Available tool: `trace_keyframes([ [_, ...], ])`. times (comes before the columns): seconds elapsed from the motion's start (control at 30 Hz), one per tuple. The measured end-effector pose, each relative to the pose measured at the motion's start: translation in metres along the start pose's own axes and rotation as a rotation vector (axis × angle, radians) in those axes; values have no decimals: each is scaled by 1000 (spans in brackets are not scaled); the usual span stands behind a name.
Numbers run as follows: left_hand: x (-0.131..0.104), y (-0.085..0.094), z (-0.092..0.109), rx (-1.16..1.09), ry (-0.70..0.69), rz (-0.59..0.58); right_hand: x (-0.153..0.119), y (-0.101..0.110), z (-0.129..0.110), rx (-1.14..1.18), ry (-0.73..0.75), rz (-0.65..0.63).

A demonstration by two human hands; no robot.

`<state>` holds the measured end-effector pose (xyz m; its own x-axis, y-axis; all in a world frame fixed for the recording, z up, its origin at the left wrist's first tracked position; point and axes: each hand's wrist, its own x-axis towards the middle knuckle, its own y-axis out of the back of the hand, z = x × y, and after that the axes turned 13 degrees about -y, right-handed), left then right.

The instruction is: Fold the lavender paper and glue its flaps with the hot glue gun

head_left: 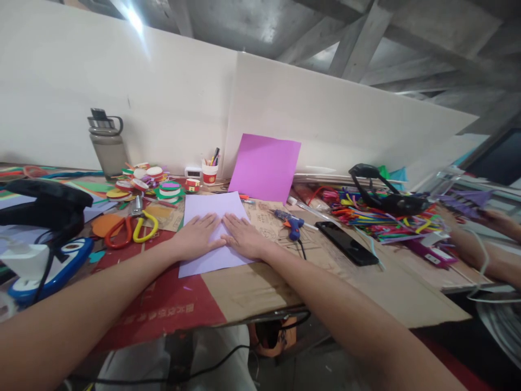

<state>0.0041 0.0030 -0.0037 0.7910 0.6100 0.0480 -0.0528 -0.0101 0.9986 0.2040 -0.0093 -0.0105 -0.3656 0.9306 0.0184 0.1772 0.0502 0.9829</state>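
Note:
A light purple sheet of paper (217, 209) lies on cardboard (252, 290) that covers the table in front of me. My left hand (198, 236) rests flat on the sheet, fingers stretched out and pointing up and inward. Beside it my right hand (243, 234) is also flat on the paper, fingers extended. The two hands nearly meet at the middle of the sheet. Behind them a brighter purple sheet (266, 168) leans against the white board. A blue glue gun (293, 225) lies to the right of my right hand.
Red-and-yellow-handled scissors (132, 231), a bottle (108, 146) and small paper drums (169, 190) are at the left. A black phone (345, 243) and colourful pipe cleaners (391, 220) lie at the right. Another person's arms (480, 255) show at the right edge.

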Motion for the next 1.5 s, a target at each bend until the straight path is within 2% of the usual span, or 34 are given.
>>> trace_keyframes([
  [0.23, 1, 1, 1, 12, 3, 1, 1, -4, 0, -35, -100, 63],
  [0.63, 1, 4, 1, 14, -10, -8, 0, 1, -5, -14, -105, 65],
  [0.8, -2, 5, -1, -10, -60, 9, -3, 9, -9, -3, -78, 269],
  [0.83, -3, 5, -1, -16, -78, 4, -2, 8, -8, -6, -68, 258],
  [0.97, -3, 3, -4, -27, -93, -11, 3, -1, -2, -1, -42, 64],
  [1.13, -6, 1, -5, -27, -92, -32, 5, -6, 0, 5, -44, 64],
  [1.33, -10, 3, -4, -61, -191, -36, 5, -5, -1, 15, -60, 42],
  [1.5, -9, 4, -2, -47, -176, -37, 5, -7, -1, 10, -54, 67],
])
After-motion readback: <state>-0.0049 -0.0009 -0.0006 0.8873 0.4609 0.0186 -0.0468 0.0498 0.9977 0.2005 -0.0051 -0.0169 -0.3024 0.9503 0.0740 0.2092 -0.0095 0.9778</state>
